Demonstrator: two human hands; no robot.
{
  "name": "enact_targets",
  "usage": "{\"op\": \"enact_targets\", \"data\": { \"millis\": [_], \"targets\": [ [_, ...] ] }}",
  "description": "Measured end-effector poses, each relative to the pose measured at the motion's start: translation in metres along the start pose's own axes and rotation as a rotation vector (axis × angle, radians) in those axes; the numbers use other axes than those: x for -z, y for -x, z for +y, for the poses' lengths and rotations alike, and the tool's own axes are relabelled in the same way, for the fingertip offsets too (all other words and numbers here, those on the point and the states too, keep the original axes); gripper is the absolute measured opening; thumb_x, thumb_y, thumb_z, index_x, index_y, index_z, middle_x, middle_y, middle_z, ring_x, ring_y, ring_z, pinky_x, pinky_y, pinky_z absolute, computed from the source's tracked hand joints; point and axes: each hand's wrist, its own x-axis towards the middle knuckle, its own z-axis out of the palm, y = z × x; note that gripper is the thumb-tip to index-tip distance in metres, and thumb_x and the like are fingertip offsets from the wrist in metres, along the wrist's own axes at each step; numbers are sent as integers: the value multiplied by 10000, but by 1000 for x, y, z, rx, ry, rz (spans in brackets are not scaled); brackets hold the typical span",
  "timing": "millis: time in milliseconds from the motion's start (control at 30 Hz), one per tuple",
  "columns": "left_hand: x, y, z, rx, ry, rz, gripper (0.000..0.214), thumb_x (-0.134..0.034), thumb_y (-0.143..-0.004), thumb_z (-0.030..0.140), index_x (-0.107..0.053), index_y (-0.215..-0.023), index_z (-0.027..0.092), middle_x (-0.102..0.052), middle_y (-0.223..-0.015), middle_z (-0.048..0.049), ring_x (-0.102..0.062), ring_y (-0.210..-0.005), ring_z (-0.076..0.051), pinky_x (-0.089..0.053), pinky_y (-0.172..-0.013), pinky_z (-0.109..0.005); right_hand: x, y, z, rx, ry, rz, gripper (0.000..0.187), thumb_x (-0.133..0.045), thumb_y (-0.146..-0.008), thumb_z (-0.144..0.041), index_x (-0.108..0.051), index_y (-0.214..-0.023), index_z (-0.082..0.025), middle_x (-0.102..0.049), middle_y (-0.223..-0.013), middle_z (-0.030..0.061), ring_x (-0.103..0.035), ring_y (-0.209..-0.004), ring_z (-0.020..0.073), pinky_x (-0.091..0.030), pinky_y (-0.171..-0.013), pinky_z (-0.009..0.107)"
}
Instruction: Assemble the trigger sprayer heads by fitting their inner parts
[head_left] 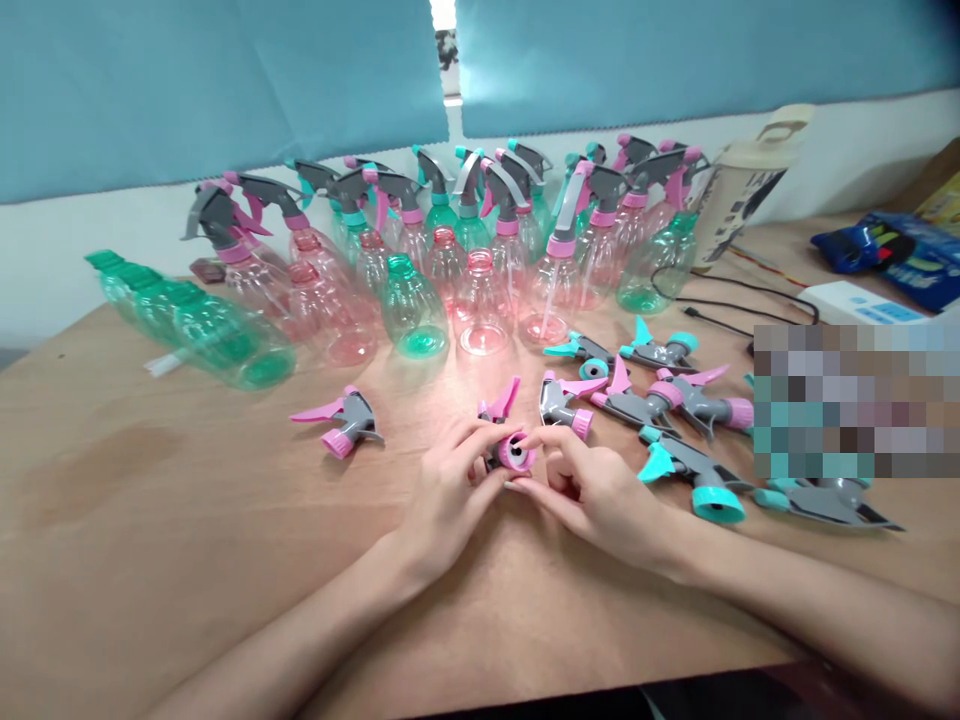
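My left hand [450, 490] and my right hand [589, 490] meet at the middle of the wooden table [150, 500]. Both pinch a grey spray trigger head with a pink collar and pink lever [508, 432]. The collar's opening faces me and the lever points up and away. My left fingers wrap its left side; my right fingertips touch the collar's right rim.
Loose trigger heads, pink [341, 420] and teal [694, 475], lie left and right of my hands. Behind stand several pink [480, 305] and green bottles [412, 310], some capped with sprayers. Green bottles [202, 325] lie at left. Cables, a box and a jug [746, 190] sit far right.
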Motion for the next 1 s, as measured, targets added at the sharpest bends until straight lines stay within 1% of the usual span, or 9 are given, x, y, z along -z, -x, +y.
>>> {"op": "enact_targets", "data": {
  "millis": [200,367,467,533,600,700,867,1000],
  "targets": [
    [-1,-1,-1,-24,-32,-19,314,-572,-817,47,-593,-1092,198,-584,-946,-28,-530,-750,-139,-463,-605,-229,3,-2,0,54,119,-10,303,-534,-906,-250,-452,-1182,-155,-491,-587,-74,-481,-479,96,-384,-506,197],
    [-1,0,-3,-25,-43,-40,303,-564,-836,65,-586,-1099,213,-582,-946,-26,-533,-779,-151,-473,-624,-241,6,-5,-1,91,196,-8,248,-531,-912,-297,-498,-1087,-124,-525,-564,-62,-476,-437,99,-364,-462,210],
    [-1,0,-2,-30,-61,-44,262,-581,-850,114,-589,-1093,212,-585,-952,-30,-540,-830,-168,-482,-670,-265,9,-8,-1,97,245,-10,257,-458,-949,-321,-521,-1075,-106,-590,-585,-28,-535,-452,112,-380,-460,219],
    [-2,-1,-2,-38,-73,-47,248,-591,-852,136,-591,-1089,208,-589,-959,-33,-540,-855,-176,-485,-698,-282,11,-9,0,96,255,-7,258,-389,-975,-292,-533,-1081,-107,-643,-631,2,-597,-500,125,-408,-480,221],
    [-2,-1,-1,-45,-79,-56,252,-592,-848,127,-593,-1088,205,-593,-964,-34,-541,-871,-180,-487,-723,-295,13,-9,2,98,259,-13,250,-356,-981,-257,-545,-1065,-116,-678,-678,25,-642,-551,139,-429,-496,224],
    [-2,-1,0,-45,-83,-68,260,-603,-836,112,-600,-1078,205,-598,-970,-34,-549,-889,-183,-491,-747,-307,17,-10,5,122,284,-45,235,-355,-973,-230,-550,-1050,-125,-698,-726,47,-658,-573,157,-434,-492,240],
    [-2,0,-2,-66,-74,-84,293,-630,-807,78,-601,-1079,183,-599,-980,-38,-560,-881,-175,-487,-732,-284,21,-11,8,169,310,-92,269,-306,-986,-234,-510,-1105,-105,-692,-749,66,-648,-572,164,-396,-444,247],
    [-4,1,-2,-64,-61,-95,290,-618,-819,89,-597,-1088,195,-599,-995,-40,-562,-889,-178,-482,-721,-279,22,-11,11,204,347,-112,253,-302,-991,-247,-501,-1073,-114,-681,-766,72,-646,-596,170,-390,-455,251]
  ]
}}
